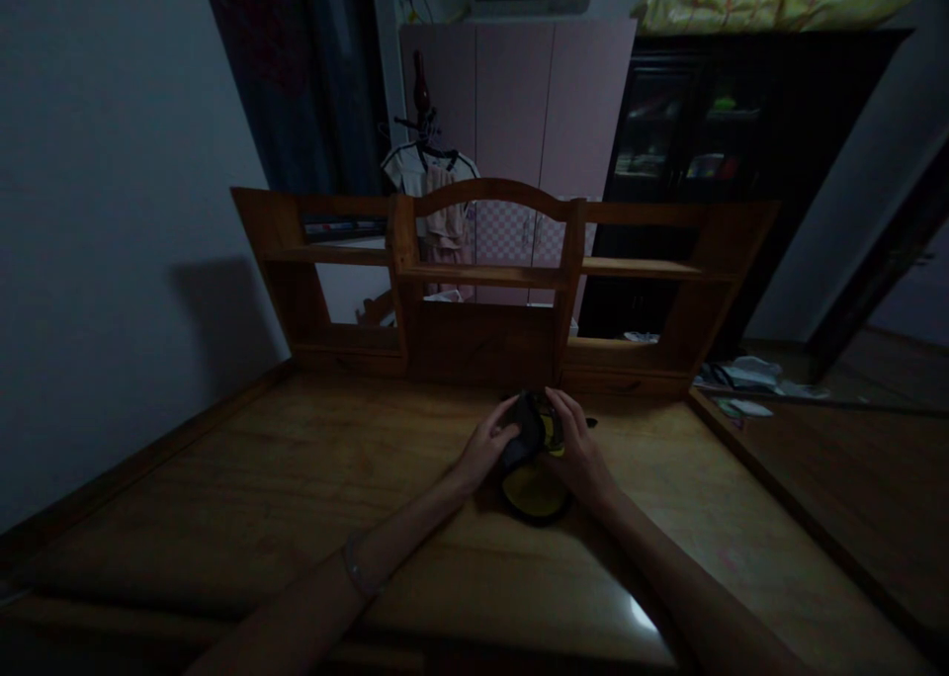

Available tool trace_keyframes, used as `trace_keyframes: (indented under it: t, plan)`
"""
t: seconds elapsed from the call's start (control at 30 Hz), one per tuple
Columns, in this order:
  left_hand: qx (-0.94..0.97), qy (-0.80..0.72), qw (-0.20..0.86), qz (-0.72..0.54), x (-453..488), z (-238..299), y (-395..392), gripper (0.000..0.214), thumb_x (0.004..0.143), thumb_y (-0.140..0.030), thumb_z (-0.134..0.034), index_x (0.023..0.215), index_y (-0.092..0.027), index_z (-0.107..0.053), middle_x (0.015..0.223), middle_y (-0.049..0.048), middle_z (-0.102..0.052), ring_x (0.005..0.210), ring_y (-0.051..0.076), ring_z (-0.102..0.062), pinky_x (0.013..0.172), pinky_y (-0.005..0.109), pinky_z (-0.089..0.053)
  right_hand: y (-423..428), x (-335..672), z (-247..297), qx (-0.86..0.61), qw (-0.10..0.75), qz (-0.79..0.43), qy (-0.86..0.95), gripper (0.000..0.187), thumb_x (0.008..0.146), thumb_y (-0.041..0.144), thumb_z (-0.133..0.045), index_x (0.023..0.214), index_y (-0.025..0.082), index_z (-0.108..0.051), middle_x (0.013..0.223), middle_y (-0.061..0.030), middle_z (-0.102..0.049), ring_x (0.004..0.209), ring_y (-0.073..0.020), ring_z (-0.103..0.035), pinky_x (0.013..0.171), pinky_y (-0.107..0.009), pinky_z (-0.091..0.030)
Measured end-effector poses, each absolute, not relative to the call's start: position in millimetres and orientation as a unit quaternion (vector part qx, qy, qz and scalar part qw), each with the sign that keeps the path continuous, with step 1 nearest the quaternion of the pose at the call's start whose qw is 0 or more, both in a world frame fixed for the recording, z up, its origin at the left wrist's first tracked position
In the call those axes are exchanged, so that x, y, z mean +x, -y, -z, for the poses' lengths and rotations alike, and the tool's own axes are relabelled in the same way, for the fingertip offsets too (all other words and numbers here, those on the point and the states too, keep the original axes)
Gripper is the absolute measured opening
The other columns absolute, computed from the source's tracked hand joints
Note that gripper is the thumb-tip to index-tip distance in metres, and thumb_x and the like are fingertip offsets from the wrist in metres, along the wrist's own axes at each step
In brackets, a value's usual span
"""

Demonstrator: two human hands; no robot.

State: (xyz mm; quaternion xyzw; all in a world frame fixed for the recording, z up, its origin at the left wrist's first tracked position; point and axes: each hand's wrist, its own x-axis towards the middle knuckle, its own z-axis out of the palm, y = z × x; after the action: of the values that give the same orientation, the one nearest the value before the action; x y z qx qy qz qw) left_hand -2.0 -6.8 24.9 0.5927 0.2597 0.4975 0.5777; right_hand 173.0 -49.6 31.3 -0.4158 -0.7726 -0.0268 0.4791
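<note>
Both my hands meet over a small dark object with yellow parts (535,488) near the back middle of a wooden bed platform (297,488). My left hand (485,449) curls its fingers round the object's dark left side. My right hand (582,449) grips its upper right part, fingers bent over it. A rounded yellow part of the object rests on the wood just below my hands. The room is dim and I cannot make out what the object is. A thin bracelet (360,567) is on my left wrist.
A wooden headboard with open shelves (481,276) stands right behind my hands. Behind it are a pink wardrobe (549,103), hanging clothes (437,192) and a dark glass cabinet (689,152). A wall (111,211) runs along the left. Papers and cloth (748,375) lie at the right.
</note>
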Motion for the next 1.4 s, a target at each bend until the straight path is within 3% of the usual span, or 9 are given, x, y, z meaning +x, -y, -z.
trace_keyframes:
  t: [0.1,0.23,0.4,0.6,0.83,1.0,1.2,1.4]
  plan:
    - [0.6,-0.268,0.557,-0.508,-2.3,-24.3,8.4,0.042,0.085,-0.031,-0.059,0.126,-0.023,-0.057,0.131,0.0049,-0.057,0.119,0.023,-0.053,0.102,0.032,-0.041,50.9,172.4,-31.2,-0.408,0.466,0.021,0.785,0.086,0.075,0.006,-0.062,0.147,0.028,-0.021,0.145,-0.0085,-0.032,0.134,-0.0264,-0.035,0.111,-0.046,-0.037]
    - [0.62,-0.31,0.495,-0.525,-2.8,-20.1,7.6,0.044,0.081,-0.034,-0.066,0.124,-0.025,-0.059,0.124,0.0065,-0.06,0.115,0.023,-0.055,0.101,0.033,-0.041,51.9,171.5,-30.4,-0.4,0.445,0.02,0.801,0.089,0.076,0.009,-0.066,0.148,0.028,-0.018,0.145,-0.0095,-0.033,0.134,-0.0272,-0.035,0.11,-0.046,-0.038]
    - [0.643,-0.391,0.389,-0.532,-5.4,-17.6,3.1,0.032,0.072,-0.036,-0.075,0.1,-0.021,-0.071,0.103,0.0068,-0.06,0.097,0.021,-0.06,0.09,0.028,-0.045,53.0,170.1,-29.4,-0.395,0.425,0.031,0.814,0.093,0.075,0.01,-0.069,0.149,0.029,-0.017,0.144,-0.0099,-0.036,0.133,-0.0283,-0.037,0.108,-0.046,-0.04]
    - [0.677,-0.4,0.389,-0.48,-8.3,-15.5,-1.0,0.019,0.071,-0.034,-0.073,0.078,-0.016,-0.072,0.079,0.0045,-0.067,0.075,0.02,-0.06,0.07,0.025,-0.045,56.0,169.2,-30.6,-0.384,0.383,0.055,0.839,0.091,0.078,0.01,-0.066,0.15,0.028,-0.014,0.146,-0.0106,-0.035,0.134,-0.0284,-0.036,0.108,-0.047,-0.041]
    - [0.66,-0.354,0.45,-0.486,-6.2,-13.3,2.4,0.029,0.072,-0.026,-0.069,0.1,-0.017,-0.071,0.092,0.0049,-0.071,0.086,0.025,-0.063,0.081,0.03,-0.048,56.1,170.5,-35.3,-0.354,0.355,0.122,0.857,0.079,0.086,0.007,-0.051,0.151,0.029,-0.012,0.149,-0.0086,-0.031,0.138,-0.0276,-0.029,0.109,-0.05,-0.038]
    - [0.667,-0.328,0.429,-0.513,-3.9,-21.6,11.4,0.038,0.076,-0.023,-0.064,0.114,-0.019,-0.065,0.109,0.0067,-0.068,0.103,0.025,-0.061,0.092,0.032,-0.047,57.0,171.7,-36.4,-0.394,0.399,0.112,0.82,0.084,0.082,0.022,-0.065,0.15,0.027,-0.016,0.145,-0.0113,-0.037,0.131,-0.0313,-0.04,0.101,-0.048,-0.046]
    - [0.688,-0.309,0.422,-0.503,-5.3,-30.5,18.0,0.041,0.076,-0.017,-0.062,0.117,-0.019,-0.063,0.11,0.0053,-0.068,0.101,0.024,-0.062,0.093,0.031,-0.046,57.9,167.8,-35.3,-0.402,0.439,0.089,0.798,0.086,0.077,0.035,-0.071,0.147,0.025,-0.023,0.138,-0.0124,-0.043,0.124,-0.0305,-0.047,0.097,-0.045,-0.05]
    - [0.686,-0.294,0.453,-0.487,-2.8,-28.7,18.3,0.04,0.084,-0.028,-0.059,0.123,-0.019,-0.06,0.114,0.0063,-0.067,0.104,0.024,-0.06,0.094,0.032,-0.045,58.1,170.7,-35.5,-0.405,0.441,0.088,0.796,0.085,0.076,0.038,-0.072,0.146,0.024,-0.026,0.135,-0.0128,-0.044,0.122,-0.0299,-0.047,0.098,-0.045,-0.048]
